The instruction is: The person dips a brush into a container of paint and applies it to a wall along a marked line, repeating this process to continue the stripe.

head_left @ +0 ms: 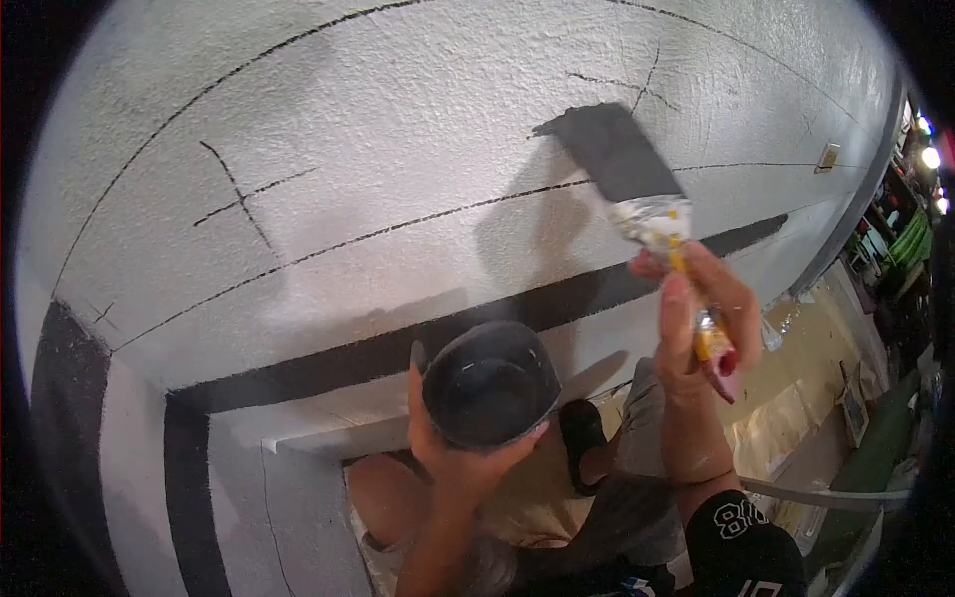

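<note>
My right hand (701,313) grips a wide paintbrush (652,221) by its handle, which is smeared with yellow and white paint. The brush's dark grey bristles point up and to the left, overlapping a ragged dark mark on the white textured wall (398,119). Lower down, my left hand (463,463) is wrapped around a dark round container (492,428) from below, with its open top facing me and a dark inside. Thin charcoal-like lines and crosses are drawn on the wall around the brush.
A painted dark band (398,358) runs along the lower wall and turns down at the left. My bent legs and a dark shoe (583,443) are below. A small wall plate (828,157), a pale floor covering (796,413) and cluttered items are at the right.
</note>
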`<state>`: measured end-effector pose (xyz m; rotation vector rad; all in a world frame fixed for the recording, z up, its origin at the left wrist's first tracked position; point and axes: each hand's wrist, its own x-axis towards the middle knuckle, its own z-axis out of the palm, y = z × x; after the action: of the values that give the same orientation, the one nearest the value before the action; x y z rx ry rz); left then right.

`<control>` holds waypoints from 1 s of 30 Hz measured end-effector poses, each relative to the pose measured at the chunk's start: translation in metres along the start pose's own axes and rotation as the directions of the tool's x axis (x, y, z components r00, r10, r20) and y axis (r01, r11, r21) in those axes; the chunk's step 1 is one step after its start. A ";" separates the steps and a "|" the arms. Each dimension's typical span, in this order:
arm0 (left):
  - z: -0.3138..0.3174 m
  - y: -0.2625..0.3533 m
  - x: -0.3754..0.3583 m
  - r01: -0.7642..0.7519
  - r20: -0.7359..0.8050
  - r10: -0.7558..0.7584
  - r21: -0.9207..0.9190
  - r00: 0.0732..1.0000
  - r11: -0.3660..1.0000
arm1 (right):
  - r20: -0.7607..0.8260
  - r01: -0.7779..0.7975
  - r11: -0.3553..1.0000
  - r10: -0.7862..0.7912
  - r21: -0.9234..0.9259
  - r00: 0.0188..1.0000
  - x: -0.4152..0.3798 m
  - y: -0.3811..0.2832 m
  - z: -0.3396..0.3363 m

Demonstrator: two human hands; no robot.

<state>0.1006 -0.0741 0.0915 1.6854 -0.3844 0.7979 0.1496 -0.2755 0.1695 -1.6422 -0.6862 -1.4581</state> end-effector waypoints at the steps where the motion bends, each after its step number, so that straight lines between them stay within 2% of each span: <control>1: -0.001 -0.003 -0.004 0.014 -0.001 -0.015 -0.040 1.000 0.999 | -0.060 0.007 0.999 -0.009 -0.037 0.998 -0.001 0.004 -0.004; 2: -0.003 -0.004 -0.006 0.019 0.002 -0.019 -0.044 1.000 0.999 | -0.056 0.004 0.999 -0.007 -0.043 0.998 0.000 0.006 -0.009; 4: -0.010 -0.006 -0.010 -0.006 0.014 0.005 0.089 1.000 0.996 | -0.275 -0.134 0.988 0.107 -0.081 0.955 0.007 0.010 -0.017; 5: -0.017 -0.012 -0.016 -0.008 0.015 0.006 0.086 1.000 0.996 | -0.276 -0.132 0.988 0.105 -0.083 0.956 0.011 0.010 -0.019; 7: -0.027 -0.029 -0.030 0.034 0.014 -0.039 0.255 0.999 0.966 | -0.401 -0.165 0.980 0.107 -0.113 0.910 0.016 0.010 -0.021; 8: -0.021 -0.033 -0.031 0.034 0.016 -0.039 0.254 0.999 0.967 | -0.377 -0.185 0.976 0.130 -0.113 0.917 0.014 0.008 -0.020; 9: -0.013 -0.035 -0.031 0.025 -0.079 -0.016 0.111 0.997 0.994 | -0.377 -0.189 0.975 0.133 -0.114 0.917 0.010 0.006 -0.014; 10: -0.008 -0.036 -0.029 0.001 -0.175 -0.007 -0.034 0.985 0.999 | -0.323 -0.204 0.976 0.170 -0.075 0.931 0.004 0.002 -0.005; 11: -0.010 -0.029 -0.024 0.003 -0.172 -0.008 -0.033 0.985 0.999 | -0.267 -0.221 0.975 0.204 -0.037 0.942 -0.001 -0.001 0.002; 13: -0.017 -0.009 -0.015 -0.022 0.055 0.016 0.109 0.998 0.994 | 0.042 -0.004 0.991 0.010 -0.135 0.999 -0.008 -0.010 0.003; 14: -0.015 -0.009 -0.018 -0.021 0.061 0.014 0.109 0.998 0.994 | 0.040 -0.009 0.990 0.015 -0.138 0.999 -0.010 -0.018 0.004; 16: -0.010 -0.011 -0.026 0.195 -0.067 -0.198 -0.040 0.978 0.980 | 0.292 0.042 0.985 0.009 -0.166 0.956 -0.007 -0.039 0.008; 17: -0.012 -0.014 -0.028 0.200 -0.059 -0.202 -0.039 0.978 0.979 | 0.291 0.035 0.984 0.017 -0.172 0.957 -0.007 -0.044 0.009; 19: -0.017 -0.021 -0.029 0.079 -0.044 -0.073 0.137 0.996 0.987 | 0.259 -0.030 0.995 0.055 -0.097 0.964 -0.007 -0.048 0.011; 20: -0.020 -0.024 -0.033 0.081 -0.039 -0.077 0.138 0.996 0.987 | 0.258 -0.036 0.994 0.061 -0.100 0.964 -0.010 -0.047 0.011; 22: -0.027 -0.030 -0.043 0.178 -0.026 -0.176 0.151 0.984 0.972 | 0.169 -0.055 0.967 0.099 -0.251 0.981 -0.016 -0.035 0.009; 23: -0.034 -0.041 -0.051 0.183 -0.024 -0.181 0.151 0.983 0.971 | 0.172 -0.058 0.966 0.104 -0.252 0.980 -0.018 -0.028 0.007; 25: -0.043 -0.053 -0.055 0.101 -0.026 -0.098 0.241 0.995 0.965 | -0.041 -0.091 0.979 0.085 -0.181 0.996 -0.018 -0.013 0.002; 26: -0.043 -0.052 -0.059 0.107 -0.027 -0.104 0.239 0.994 0.965 | -0.036 -0.093 0.979 0.088 -0.183 0.995 -0.018 -0.011 0.000; 28: -0.033 -0.021 -0.036 0.210 -0.079 -0.203 0.083 0.976 0.974 | -0.340 -0.262 0.961 0.217 -0.092 0.915 -0.016 -0.011 -0.003; 29: -0.041 -0.031 -0.042 0.211 -0.078 -0.205 0.086 0.976 0.974 | -0.340 -0.265 0.960 0.220 -0.091 0.914 -0.017 -0.011 -0.002; 30: -0.055 -0.049 -0.053 0.157 -0.027 -0.155 0.250 0.988 0.955 | -0.337 -0.300 0.950 0.258 -0.080 0.906 -0.018 -0.012 0.000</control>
<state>0.0769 -0.0170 0.0251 1.9226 -0.1456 0.7593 0.1368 -0.2672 0.1544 -1.4762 -0.1641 -1.5339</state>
